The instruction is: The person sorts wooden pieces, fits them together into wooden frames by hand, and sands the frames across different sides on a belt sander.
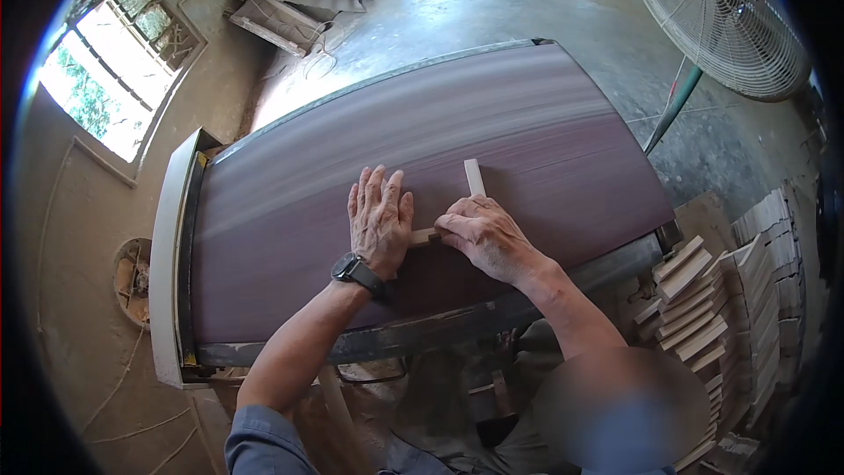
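Note:
A wide belt sander's purple-brown belt (563, 158) stretches out flat in front of me. My left hand (380, 222), with a dark watch on its wrist, is laid flat with fingers extended. Its heel meets the end of a short pale wooden strip (424, 237). My right hand (483, 233) is closed, its thumb and fingers pinching that strip at the other end. Another pale wooden length (475, 178) sticks out beyond my right knuckles. Whether the two lengths are joined is hidden under the hand.
Stacked wooden strips (690, 308) stand at the lower right beside the machine. A large fan (716, 18) rises at the upper right. The sander's pale end guard (171, 255) borders the left side, near the wall and window. Dark metal edging (422, 330) runs along the near side.

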Available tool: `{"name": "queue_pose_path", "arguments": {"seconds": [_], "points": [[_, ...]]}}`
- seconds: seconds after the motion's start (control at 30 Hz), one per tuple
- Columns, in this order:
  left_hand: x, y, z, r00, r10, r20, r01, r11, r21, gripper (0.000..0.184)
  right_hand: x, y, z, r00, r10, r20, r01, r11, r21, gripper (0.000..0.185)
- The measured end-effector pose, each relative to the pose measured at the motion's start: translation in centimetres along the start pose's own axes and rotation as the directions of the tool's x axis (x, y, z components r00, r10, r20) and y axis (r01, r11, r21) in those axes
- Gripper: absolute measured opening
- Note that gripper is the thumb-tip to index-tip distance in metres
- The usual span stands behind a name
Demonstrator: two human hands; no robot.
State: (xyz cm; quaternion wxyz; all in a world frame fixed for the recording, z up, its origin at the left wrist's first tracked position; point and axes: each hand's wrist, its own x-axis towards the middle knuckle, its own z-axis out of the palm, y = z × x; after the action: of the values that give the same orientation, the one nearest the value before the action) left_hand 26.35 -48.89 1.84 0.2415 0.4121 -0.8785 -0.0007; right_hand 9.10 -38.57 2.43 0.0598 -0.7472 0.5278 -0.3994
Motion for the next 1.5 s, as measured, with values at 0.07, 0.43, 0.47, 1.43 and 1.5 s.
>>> {"name": "queue_pose_path", "arguments": {"seconds": [0.07, 0.43, 0.47, 1.43, 1.5], "points": [[0.4, 0.0, 0.2, 1.0, -0.003, -0.014, 0.003, 1.0, 0.003, 0.039, 0.1, 0.4, 0.0, 1.0, 0.001, -0.02, -0.002, 1.0, -0.011, 0.018], [0.5, -0.8, 0.0, 1.0, -0.023, 0.01, 0.022, 0.999, 0.039, 0.04, 0.5, 0.4, 0.8, 1.0, 0.005, -0.024, -0.005, 1.0, -0.004, 0.018], [0.4, -0.9, -0.1, 1.0, -0.025, 0.007, 0.025, 0.999, 0.045, 0.04, 0.5, 0.3, 0.9, 1.0, 0.005, -0.023, -0.005, 1.0, -0.003, 0.018], [1.8, 3.3, -11.6, 0.759, -0.51, 0.405, 0.512, 0.082, -0.855, 0.019, -0.7, -6.9, -3.3, 0.959, -0.24, -0.149, 0.176, 0.92, -0.351, 0.026], [1.7, 4.6, -12.9, 0.763, -0.553, 0.336, 0.431, 0.047, -0.901, 0.014, 0.0, -8.2, -4.2, 0.927, -0.296, -0.232, 0.18, 0.89, -0.419, 0.032]]}}
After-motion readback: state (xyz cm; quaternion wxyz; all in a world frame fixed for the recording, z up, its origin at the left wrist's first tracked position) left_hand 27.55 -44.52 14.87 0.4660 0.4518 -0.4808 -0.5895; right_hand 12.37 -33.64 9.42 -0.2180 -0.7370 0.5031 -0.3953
